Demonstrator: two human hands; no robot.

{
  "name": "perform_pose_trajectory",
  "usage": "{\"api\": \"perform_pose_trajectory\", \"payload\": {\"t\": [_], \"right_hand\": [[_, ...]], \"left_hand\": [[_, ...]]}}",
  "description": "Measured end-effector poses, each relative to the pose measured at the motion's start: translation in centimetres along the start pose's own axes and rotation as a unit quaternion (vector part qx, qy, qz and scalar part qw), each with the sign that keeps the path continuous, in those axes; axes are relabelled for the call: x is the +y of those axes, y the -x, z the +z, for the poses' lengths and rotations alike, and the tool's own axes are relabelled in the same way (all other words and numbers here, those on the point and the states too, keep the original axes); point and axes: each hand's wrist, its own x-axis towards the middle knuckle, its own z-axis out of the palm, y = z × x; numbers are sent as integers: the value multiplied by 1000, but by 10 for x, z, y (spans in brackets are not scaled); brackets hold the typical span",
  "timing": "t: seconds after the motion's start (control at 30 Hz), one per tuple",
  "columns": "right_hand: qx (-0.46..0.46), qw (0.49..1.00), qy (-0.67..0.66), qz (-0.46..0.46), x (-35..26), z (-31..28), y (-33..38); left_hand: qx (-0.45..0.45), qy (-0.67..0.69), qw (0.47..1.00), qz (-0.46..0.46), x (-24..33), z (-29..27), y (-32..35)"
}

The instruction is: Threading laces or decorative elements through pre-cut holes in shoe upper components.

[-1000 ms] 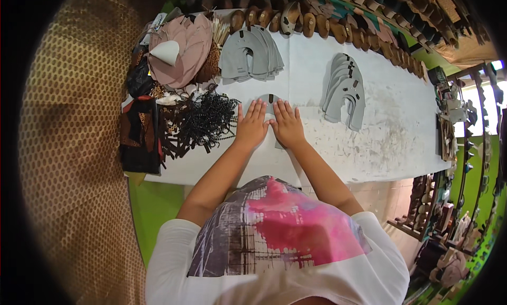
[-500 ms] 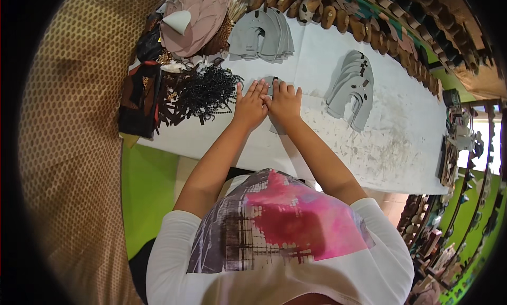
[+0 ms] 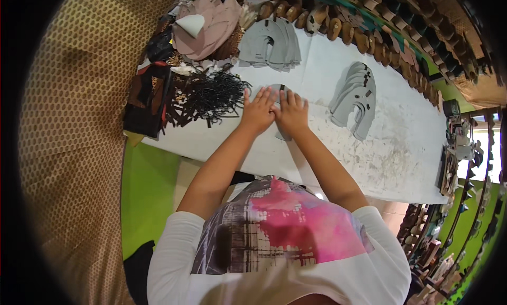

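Note:
A grey U-shaped cut piece [image 3: 275, 87] lies flat on the white-covered table, with a small dark strip at its top edge. Both of my hands press on it. My left hand [image 3: 257, 115] rests on the piece's left side, fingers stretched forward. Beside it my right hand [image 3: 292, 114] lies with its fingers spread near the dark strip. The thumbs come together between the hands, and most of the piece is hidden under them. Ahead is a fanned stack of similar grey pieces [image 3: 270, 50]; to the right lies another overlapping row of grey pieces [image 3: 353, 100] bearing dark strips.
Left of my hands sits a tangled heap of black strips [image 3: 215, 96]. Beyond it are pink sheets [image 3: 219, 27] and a white cone [image 3: 191, 25]. Wooden shoe lasts [image 3: 362, 41] line the table's far edge. A dark box [image 3: 145, 101] stands at the left end.
The whole view has shifted slightly, so the table sits lower in the picture. My hands stay on the grey piece, with the fingers a little repositioned around the dark strip.

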Motion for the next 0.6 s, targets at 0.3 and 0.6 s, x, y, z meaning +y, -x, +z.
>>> {"api": "perform_pose_trajectory", "payload": {"t": [0.3, 0.6], "right_hand": [[-82, 993, -14, 82, -10, -6, 5], [44, 981, -124, 141, -74, -8, -8]], "left_hand": [[-56, 11, 997, 51, -8, -7, 0], [-11, 96, 992, 82, -94, -75, 49]]}}
